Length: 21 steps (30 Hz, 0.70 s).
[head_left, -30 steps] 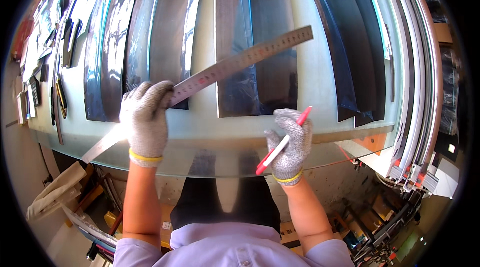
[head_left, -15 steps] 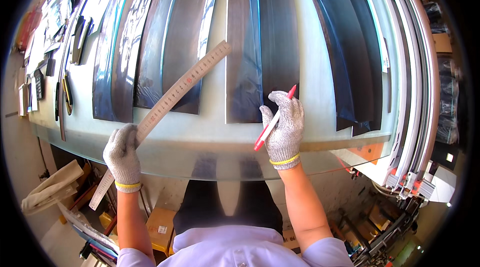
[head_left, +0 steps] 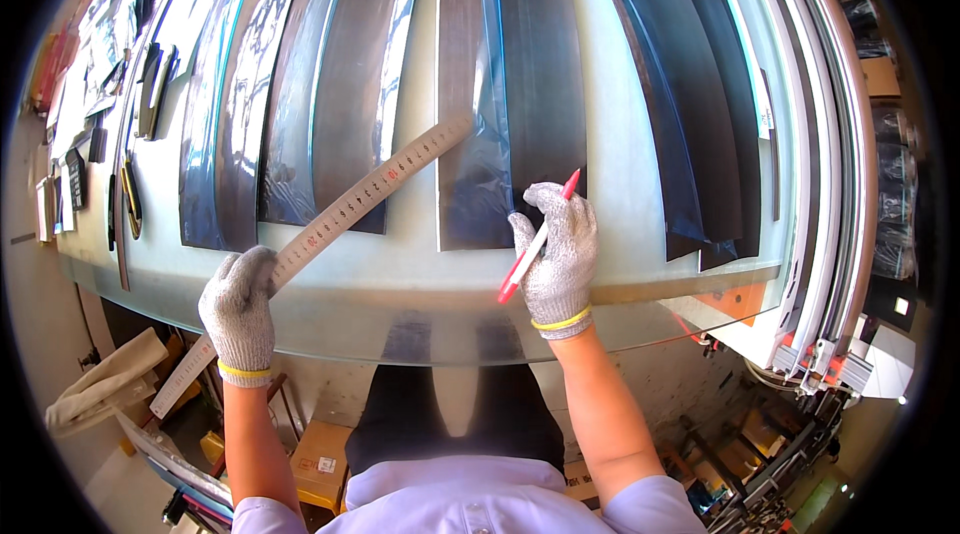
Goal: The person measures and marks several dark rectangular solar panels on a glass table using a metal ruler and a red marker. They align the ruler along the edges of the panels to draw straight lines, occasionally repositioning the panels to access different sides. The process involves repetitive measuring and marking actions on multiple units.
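Observation:
In a grey knit glove with a yellow cuff, my left hand (head_left: 238, 309) is closed round a long metal ruler (head_left: 350, 207). The ruler slants up to the right, its far end over a dark strip with blue film (head_left: 475, 174) in the middle of the glass-topped table (head_left: 420, 279). Its other end sticks out below my wrist past the table edge. My right hand (head_left: 562, 259), gloved alike, grips a red-and-white marker (head_left: 536, 244) between thumb and fingers, the red tip pointing up and right. This hand is at the near end of the middle strips.
More dark film-covered strips lie left (head_left: 225, 174) and right (head_left: 690, 174). Box cutters (head_left: 131, 196) and a black calculator (head_left: 77, 174) are at the far left. A metal rail (head_left: 815, 184) runs along the right side. Below the edge are a cardboard box (head_left: 318, 459) and a beige cloth (head_left: 110, 379).
The ruler lies at a flatter slant, its far end lower and now over the middle strip. Both hands appear slightly further left, still holding the ruler and the marker.

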{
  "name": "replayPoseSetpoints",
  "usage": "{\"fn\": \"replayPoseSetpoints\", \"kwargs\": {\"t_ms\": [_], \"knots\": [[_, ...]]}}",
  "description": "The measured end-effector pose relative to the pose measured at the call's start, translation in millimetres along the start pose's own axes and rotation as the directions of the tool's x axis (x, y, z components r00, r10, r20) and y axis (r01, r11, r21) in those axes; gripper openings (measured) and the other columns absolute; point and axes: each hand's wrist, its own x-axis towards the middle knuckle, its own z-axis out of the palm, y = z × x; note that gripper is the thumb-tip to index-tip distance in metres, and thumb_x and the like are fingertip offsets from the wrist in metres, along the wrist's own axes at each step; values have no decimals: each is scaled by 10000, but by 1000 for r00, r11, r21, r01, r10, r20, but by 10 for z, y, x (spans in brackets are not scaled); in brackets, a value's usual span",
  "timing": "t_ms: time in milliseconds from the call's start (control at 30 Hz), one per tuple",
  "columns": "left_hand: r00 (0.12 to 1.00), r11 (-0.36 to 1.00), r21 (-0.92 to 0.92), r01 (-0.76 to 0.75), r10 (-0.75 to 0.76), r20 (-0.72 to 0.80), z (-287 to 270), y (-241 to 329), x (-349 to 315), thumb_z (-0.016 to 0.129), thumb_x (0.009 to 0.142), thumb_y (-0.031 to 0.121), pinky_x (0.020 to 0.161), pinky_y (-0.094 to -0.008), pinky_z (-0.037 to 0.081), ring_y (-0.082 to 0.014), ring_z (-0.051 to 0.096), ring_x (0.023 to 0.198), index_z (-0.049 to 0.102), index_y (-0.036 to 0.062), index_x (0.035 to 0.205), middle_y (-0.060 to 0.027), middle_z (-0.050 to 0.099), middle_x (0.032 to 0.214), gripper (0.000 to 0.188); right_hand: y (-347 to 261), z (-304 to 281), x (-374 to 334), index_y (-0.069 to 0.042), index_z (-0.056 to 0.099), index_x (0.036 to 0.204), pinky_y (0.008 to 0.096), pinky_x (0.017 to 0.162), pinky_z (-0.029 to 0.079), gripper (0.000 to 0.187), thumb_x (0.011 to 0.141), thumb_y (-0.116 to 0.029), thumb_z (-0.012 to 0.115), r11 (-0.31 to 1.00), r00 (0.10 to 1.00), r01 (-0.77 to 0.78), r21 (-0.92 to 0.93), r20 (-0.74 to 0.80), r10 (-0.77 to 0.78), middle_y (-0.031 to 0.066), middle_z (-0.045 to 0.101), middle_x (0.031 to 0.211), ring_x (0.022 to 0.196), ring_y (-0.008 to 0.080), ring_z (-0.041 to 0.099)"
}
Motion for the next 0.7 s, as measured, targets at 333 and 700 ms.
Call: {"fn": "replayPoseSetpoints", "kwargs": {"t_ms": [333, 700], "knots": [[986, 968, -224, 115, -83, 148, 82, 96, 12, 678, 931, 7, 684, -351, 548, -283, 678, 699, 747, -19, 1001, -151, 699, 844, 101, -54, 37, 48, -38, 618, 1217, 419, 974, 548, 736, 593, -62, 1007, 993, 1000, -1, 118, 30, -3, 133, 657, 1194, 1092, 319, 644], [980, 962, -219, 162, -132, 147, 123, 183, 22, 672, 948, -3, 712, -341, 553, -245, 684, 740, 745, -29, 1009, -139, 705, 851, 99, -326, 169, 104, -115, 666, 1086, 442, 863, 488, 429, 719, -6, 860, 991, 985, -110, -73, 122, 119, 76, 675, 940, 916, 289, 637]]}}
